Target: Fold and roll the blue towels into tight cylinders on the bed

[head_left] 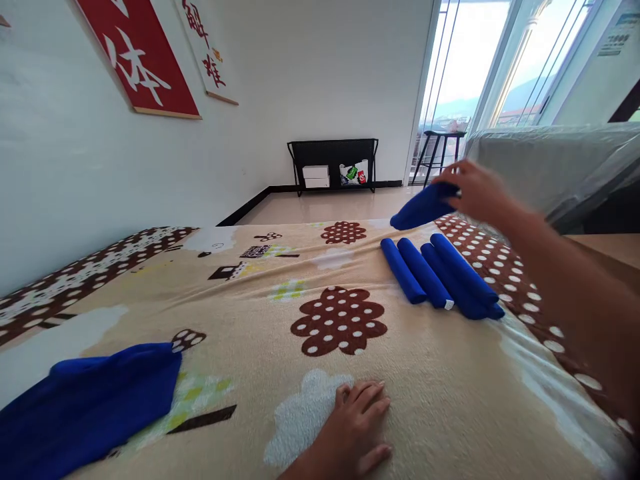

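Observation:
My right hand (473, 192) is raised above the far right part of the bed, its fingers closed on one end of a blue cloth (423, 205), which hangs to the left and looks slightly blurred. Just below it, several rolled blue cloths (425, 273) lie side by side on the patterned blanket (240, 360); one shows a small white tag. My left hand (357, 423) rests palm down on the blanket near the front, fingers a little bent, thumb apart, holding nothing. Another blue cloth (100, 407) lies spread out at the front left, partly cut off by the picture's edge.
A white wall with hanging scrolls (145, 60) runs along the left. Beyond the bed stands a black rack (333, 163) with a white box and a bag. A dark stool (440, 157) is by the window, and a plastic-covered sofa (540, 160) stands at the right.

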Demonstrator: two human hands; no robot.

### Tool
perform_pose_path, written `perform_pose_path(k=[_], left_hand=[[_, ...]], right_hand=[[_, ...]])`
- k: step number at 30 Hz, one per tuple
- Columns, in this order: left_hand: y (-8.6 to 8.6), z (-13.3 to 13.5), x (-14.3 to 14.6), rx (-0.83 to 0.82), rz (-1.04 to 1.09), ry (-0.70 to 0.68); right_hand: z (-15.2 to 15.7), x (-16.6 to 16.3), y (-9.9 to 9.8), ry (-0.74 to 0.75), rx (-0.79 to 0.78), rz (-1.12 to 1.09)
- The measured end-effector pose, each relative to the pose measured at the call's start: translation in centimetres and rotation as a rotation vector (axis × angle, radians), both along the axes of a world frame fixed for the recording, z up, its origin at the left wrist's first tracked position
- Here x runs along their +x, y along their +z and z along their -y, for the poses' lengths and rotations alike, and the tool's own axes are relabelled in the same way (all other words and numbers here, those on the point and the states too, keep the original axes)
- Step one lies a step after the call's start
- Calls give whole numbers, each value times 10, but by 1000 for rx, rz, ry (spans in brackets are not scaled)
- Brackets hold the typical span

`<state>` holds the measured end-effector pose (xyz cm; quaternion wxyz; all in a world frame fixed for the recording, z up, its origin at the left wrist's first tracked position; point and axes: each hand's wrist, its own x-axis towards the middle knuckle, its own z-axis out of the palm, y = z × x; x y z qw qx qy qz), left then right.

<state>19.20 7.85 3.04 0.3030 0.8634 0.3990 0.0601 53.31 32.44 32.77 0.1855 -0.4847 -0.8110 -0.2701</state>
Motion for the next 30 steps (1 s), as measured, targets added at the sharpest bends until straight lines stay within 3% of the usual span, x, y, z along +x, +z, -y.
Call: perform_pose_path(k=[3, 6, 8, 9, 12, 15, 17, 20, 23, 25, 27, 30], left_hand=[[-2, 3, -3, 19, 44, -9], [0, 5, -5, 45, 54, -4], [2, 6, -5, 60, 49, -10], [3, 7, -5, 67, 48, -16], [7, 9, -2, 109, 47, -36], [13, 13, -10, 181, 18, -58], [18, 16, -37, 259, -20, 1], [23, 19, -122, 416, -109, 321], [18, 27, -232, 617, -318, 852], [9, 38, -294, 572, -500, 1115], [0, 47, -338, 488, -544, 1187], [-5, 50, -366, 517, -493, 1145]], right_hand=[[12, -2, -118, -14, 57, -20], [37, -1, -235, -5, -130, 56], [53, 1, -288, -12, -191, 15], [59, 3, -305, -35, -183, -15], [66, 6, -324, -90, -143, -58], [70, 6, -319, -102, -134, -63], [79, 7, -316, -99, -123, -98], [106, 18, -316, -67, -139, -183], [142, 38, -325, -69, -164, -277], [162, 50, -334, -84, -173, -348], [175, 59, -343, -73, -197, -411], [185, 64, -347, -47, -209, -467]])
